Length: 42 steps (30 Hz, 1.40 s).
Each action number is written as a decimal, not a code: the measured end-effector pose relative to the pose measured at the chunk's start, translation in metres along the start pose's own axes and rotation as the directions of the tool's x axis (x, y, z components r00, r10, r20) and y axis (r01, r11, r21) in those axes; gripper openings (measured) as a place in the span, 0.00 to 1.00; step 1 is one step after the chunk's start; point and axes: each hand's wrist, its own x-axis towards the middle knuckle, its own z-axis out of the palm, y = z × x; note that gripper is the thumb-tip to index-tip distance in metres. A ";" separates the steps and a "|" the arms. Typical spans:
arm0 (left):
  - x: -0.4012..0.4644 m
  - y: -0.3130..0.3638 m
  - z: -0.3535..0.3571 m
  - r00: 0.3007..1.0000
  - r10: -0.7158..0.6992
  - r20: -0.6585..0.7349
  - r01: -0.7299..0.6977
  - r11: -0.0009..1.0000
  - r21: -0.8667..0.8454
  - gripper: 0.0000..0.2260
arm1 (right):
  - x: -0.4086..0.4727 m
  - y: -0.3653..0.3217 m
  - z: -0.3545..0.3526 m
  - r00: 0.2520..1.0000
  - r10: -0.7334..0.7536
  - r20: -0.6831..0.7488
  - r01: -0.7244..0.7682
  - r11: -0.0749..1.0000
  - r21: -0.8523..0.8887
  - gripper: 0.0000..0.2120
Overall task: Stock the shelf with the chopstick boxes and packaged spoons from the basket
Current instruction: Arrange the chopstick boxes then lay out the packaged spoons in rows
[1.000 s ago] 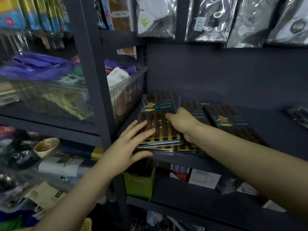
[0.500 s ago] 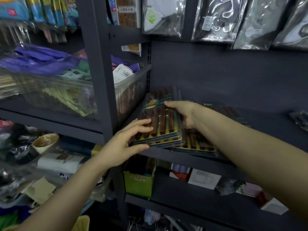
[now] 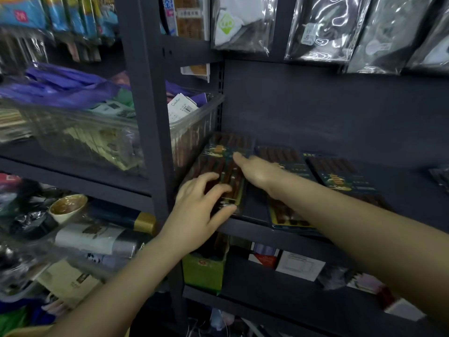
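Note:
Three lots of dark chopstick boxes lie side by side on the grey shelf (image 3: 255, 231). The leftmost chopstick box (image 3: 227, 150) tops a small stack by the left upright. My left hand (image 3: 200, 210) grips its near end, fingers on top and thumb along the front edge. My right hand (image 3: 258, 171) holds its right edge, one finger stretched over the label. A second chopstick box (image 3: 279, 154) lies partly under my right forearm, and a third chopstick box (image 3: 340, 176) lies further right. No basket is in view.
A clear plastic bin (image 3: 194, 122) full of packets stands on the neighbouring shelf to the left, behind the upright post (image 3: 148, 117). Bagged goods (image 3: 323, 27) hang above. A shiny packet (image 3: 441, 175) lies at the shelf's right end. Boxes fill the shelf below.
The box in my hands has gone from tilted up to lying flat further left, by the upright. A gap has opened between it and the second box. Both hands moved with it.

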 end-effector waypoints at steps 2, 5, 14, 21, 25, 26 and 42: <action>0.004 -0.005 0.005 0.999 0.042 0.017 -0.043 0.997 0.065 0.22 | -0.001 0.006 -0.006 0.999 -0.030 0.019 0.032 0.997 -0.070 0.29; 0.011 -0.011 -0.001 0.997 0.034 0.070 -0.038 0.997 0.062 0.23 | 0.002 0.007 -0.016 0.997 -0.066 0.046 0.072 0.988 -0.138 0.26; 0.034 -0.020 -0.019 0.943 0.138 0.304 -0.237 0.918 0.317 0.26 | 0.018 0.018 -0.027 0.896 -0.096 0.433 0.214 0.949 -0.231 0.58; 0.046 -0.016 -0.025 0.893 0.101 0.438 -0.253 0.919 0.303 0.29 | 0.016 0.022 -0.034 0.885 -0.107 0.453 0.413 0.630 -0.658 0.61; 0.044 -0.014 -0.028 0.901 0.081 0.426 -0.196 0.952 0.234 0.29 | 0.010 0.024 -0.043 0.866 -0.283 0.412 0.497 0.571 -0.653 0.54; 0.041 -0.013 -0.028 0.905 0.075 0.419 -0.173 0.964 0.201 0.31 | 0.006 0.026 -0.051 0.861 -0.303 0.408 0.504 0.609 -0.612 0.51; 0.048 0.144 0.060 0.912 0.282 0.299 -0.341 0.925 0.167 0.24 | -0.067 0.153 -0.189 0.999 -0.048 -0.002 0.035 0.760 -0.649 0.38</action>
